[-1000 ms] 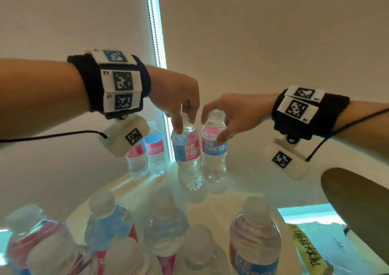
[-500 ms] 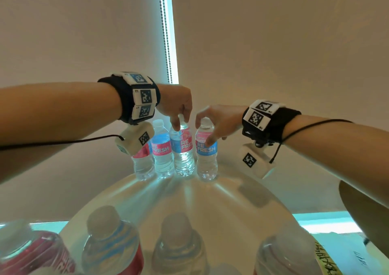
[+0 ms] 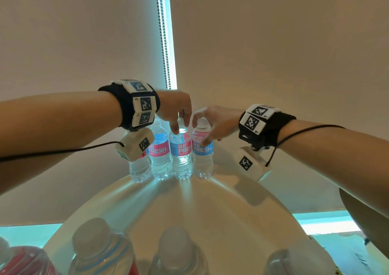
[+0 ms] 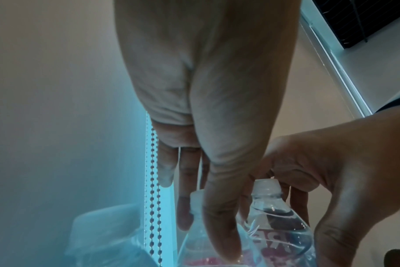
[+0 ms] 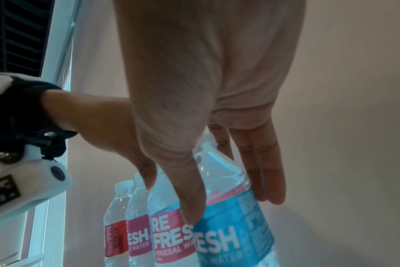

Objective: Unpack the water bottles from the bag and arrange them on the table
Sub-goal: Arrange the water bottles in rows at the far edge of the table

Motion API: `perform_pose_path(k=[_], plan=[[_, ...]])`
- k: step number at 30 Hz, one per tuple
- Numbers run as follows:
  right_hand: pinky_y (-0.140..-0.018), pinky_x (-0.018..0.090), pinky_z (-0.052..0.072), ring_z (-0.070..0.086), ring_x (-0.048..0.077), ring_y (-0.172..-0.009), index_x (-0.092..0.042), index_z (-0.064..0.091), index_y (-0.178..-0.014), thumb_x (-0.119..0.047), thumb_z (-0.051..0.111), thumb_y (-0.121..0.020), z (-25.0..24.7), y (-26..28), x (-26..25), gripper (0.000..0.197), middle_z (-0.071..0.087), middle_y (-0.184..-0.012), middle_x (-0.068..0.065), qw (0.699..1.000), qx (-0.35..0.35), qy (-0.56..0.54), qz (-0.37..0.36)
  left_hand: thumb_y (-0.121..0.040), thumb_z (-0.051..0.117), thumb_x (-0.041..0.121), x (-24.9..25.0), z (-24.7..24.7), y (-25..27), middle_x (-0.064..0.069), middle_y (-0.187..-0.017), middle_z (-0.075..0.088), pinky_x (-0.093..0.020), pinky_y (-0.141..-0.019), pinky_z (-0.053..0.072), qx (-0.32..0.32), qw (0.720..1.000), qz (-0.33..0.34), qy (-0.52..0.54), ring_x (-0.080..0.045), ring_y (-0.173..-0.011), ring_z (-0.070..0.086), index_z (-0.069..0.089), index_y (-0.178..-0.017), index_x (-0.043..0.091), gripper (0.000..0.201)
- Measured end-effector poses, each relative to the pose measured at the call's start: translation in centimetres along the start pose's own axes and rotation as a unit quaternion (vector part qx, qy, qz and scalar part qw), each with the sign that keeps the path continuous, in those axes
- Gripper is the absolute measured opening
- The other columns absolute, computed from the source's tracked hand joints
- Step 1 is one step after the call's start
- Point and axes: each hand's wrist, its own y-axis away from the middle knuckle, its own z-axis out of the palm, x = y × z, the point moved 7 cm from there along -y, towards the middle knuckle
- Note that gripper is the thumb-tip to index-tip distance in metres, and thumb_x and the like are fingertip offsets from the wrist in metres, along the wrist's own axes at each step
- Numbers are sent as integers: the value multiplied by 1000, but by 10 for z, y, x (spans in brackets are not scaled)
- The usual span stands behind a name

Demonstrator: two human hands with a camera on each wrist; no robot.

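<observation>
Standing in a row at the worktop's (image 3: 210,207) far edge, frame centre, are four bottles. Left hand (image 3: 175,108) is gripping the third bottle (image 3: 181,152) at its neck, fingers curled. Right hand (image 3: 212,123) is gripping the fourth bottle (image 3: 203,154), thumb on its label. More bottles (image 3: 101,251) are crowding the bottom edge.

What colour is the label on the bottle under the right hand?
Mostly blue with a pink upper band on the bottle; right wrist view shows it best.
</observation>
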Motion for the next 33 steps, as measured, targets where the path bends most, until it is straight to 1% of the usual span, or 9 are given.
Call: perform_pose_path(k=[7, 12, 14, 16, 19, 22, 27, 30, 33], plan=[[-56, 25, 54, 62, 12, -61, -21, 55, -126, -22, 84, -76, 1, 0, 3, 57, 54, -91, -5, 1000, 0, -10, 1, -73, 86, 22, -1, 2, 4, 3, -117, 72, -25, -93, 42, -2, 1000, -8, 11, -10, -104, 62, 74, -114, 22, 43], [-55, 26, 56, 64, 11, -58, -23, 44, -140, -24, 88, -71, 0, 1, 5, 81, 58, -111, 3, 1000, 14, -7, 2, -70, 88, 31, -2, -11, 24, 0, -129, 66, -40, -107, 46, 19, 999, -21, 34, -19, -117, 63, 62, -131, 26, 66], [-67, 33, 60, 69, 18, -72, -23, 44, -139, -30, 90, -67, -2, 3, 6, 86, 62, -117, 5, 1000, 13, 7, 3, -71, 86, 34, -4, -25, 40, -2, -130, 66, -40, -107, 45, 48, 998, -28, 32, -19, -119, 62, 61, -131, 27, 65], [-87, 37, 55, 65, 22, -94, -22, 45, -139, -38, 89, -66, -12, 9, 2, 86, 61, -125, 6, 998, 35, 47, 1, -73, 84, 38, -5, -42, 63, -1, -128, 67, -39, -105, 47, 81, 996, -35, 25, -18, -117, 63, 64, -127, 28, 59], [-87, 30, 43, 53, 16, -101, -21, 47, -139, -43, 83, -73, -39, 25, -18, 78, 57, -133, 8, 992, 90, 80, -24, -72, 82, 45, -9, -66, 106, 5, -118, 70, -41, -101, 50, 111, 992, -53, 19, -16, -107, 67, 67, -118, 32, 50], [-83, 31, 45, 58, 18, -105, -26, 54, -130, -45, 80, -75, -66, 49, -55, 64, 58, -130, 4, 984, 132, 90, -72, -72, 79, 48, -10, -84, 156, 12, -109, 70, -43, -101, 50, 137, 988, -73, 21, -12, -101, 68, 68, -115, 35, 46], [-80, 33, 59, 69, 10, -96, -34, 66, -110, -48, 81, -70, -82, 91, -133, 45, 68, -111, -10, 983, 64, 68, -158, -74, 77, 47, -6, -90, 233, 19, -103, 71, -39, -98, 50, 147, 983, -101, 52, -4, -95, 69, 68, -112, 38, 40], [-73, 24, 59, 72, 4, -89, -37, 66, -110, -60, 74, -62, -75, 111, -182, 53, 70, -104, -15, 976, -14, 65, -205, -68, 74, 52, -7, -78, 271, 23, -101, 72, -35, -94, 52, 122, 982, -118, 85, 1, -93, 70, 68, -109, 41, 42], [-72, 23, 60, 73, 1, -85, -41, 65, -112, -57, 75, -66, -58, 124, -221, 50, 72, -101, -16, 963, -84, 60, -249, -72, 75, 47, -10, -53, 301, 26, -99, 73, -37, -86, 58, 73, 980, -125, 133, -5, -90, 74, 71, -97, 40, 27]])
